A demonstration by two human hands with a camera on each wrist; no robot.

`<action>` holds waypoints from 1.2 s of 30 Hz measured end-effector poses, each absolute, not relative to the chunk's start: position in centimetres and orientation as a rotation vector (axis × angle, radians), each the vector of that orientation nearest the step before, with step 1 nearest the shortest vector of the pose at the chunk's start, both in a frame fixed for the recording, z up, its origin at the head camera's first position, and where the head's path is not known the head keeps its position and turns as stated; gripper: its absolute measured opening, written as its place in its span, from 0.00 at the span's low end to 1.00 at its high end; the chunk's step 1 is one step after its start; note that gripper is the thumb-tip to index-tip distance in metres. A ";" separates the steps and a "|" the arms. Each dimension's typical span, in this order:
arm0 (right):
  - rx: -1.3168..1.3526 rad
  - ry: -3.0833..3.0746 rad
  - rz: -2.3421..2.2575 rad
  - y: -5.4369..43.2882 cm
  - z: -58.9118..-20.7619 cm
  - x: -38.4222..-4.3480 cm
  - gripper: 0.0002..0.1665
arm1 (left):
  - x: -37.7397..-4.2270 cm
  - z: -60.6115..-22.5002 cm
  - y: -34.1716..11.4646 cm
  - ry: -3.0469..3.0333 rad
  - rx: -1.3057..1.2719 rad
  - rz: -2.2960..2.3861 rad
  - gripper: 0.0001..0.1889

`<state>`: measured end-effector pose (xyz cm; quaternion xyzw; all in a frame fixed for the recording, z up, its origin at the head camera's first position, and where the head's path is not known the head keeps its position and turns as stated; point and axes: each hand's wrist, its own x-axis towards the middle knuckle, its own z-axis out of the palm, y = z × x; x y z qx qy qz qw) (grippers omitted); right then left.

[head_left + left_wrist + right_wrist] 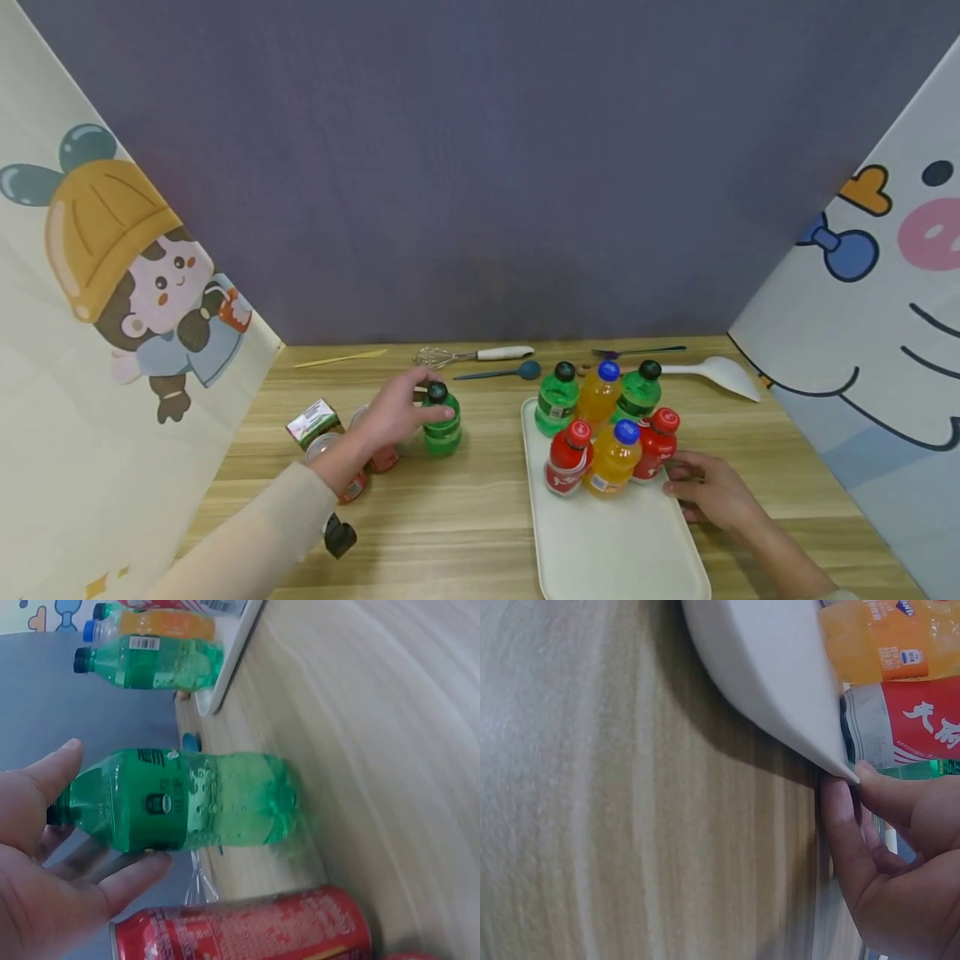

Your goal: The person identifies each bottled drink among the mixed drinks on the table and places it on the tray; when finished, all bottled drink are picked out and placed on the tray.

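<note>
A green soda bottle (442, 435) with a black cap stands upright on the table. Around its neck and shoulder is my left hand (395, 410), thumb and fingers spread to either side; in the left wrist view, gaps show between the bottle and the thumb and fingers. With thumb and fingers, my right hand (712, 492) pinches the right rim of a white tray (615, 550). Green bottles (557, 404), orange soda bottles (615, 467) and red-labelled bottles (568, 462) are grouped upright toward the tray's far end.
Red cans (247, 930) and a small carton (313, 422) stand left of the green bottle. Along the back lie a whisk (472, 356), a blue spoon (502, 372), a fork (637, 351), a large white spoon (720, 375) and a yellow stick (341, 358). Wall panels rise behind and at both sides.
</note>
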<state>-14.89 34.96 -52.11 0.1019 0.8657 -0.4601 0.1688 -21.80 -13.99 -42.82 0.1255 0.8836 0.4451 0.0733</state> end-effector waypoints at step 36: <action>0.320 2.452 -1.314 34.8 -51.9 -14.8 0.41 | -20.0 -43.0 -11.9 2.722 0.232 1.534 0.28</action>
